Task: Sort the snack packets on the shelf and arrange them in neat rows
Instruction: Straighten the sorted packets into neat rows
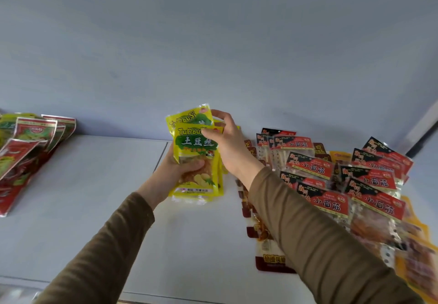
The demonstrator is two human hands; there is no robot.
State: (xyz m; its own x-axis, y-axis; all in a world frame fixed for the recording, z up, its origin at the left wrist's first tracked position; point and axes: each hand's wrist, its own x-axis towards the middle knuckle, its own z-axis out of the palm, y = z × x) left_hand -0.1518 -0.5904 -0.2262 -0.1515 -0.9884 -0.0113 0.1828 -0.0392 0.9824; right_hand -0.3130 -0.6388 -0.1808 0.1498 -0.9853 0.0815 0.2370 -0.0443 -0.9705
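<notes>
A small stack of yellow packets with green tree art and potato pictures stands upright over the white shelf. The left hand grips its lower half, fingers curled across the front. The right hand pinches the top edge between thumb and fingers. The front packet reads "TuDouSi" and "土豆丝". Right of them lie red-and-black packets marked "小面筋".

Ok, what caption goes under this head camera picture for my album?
Both hands gather yellow snack packets on a white shelf.
</notes>
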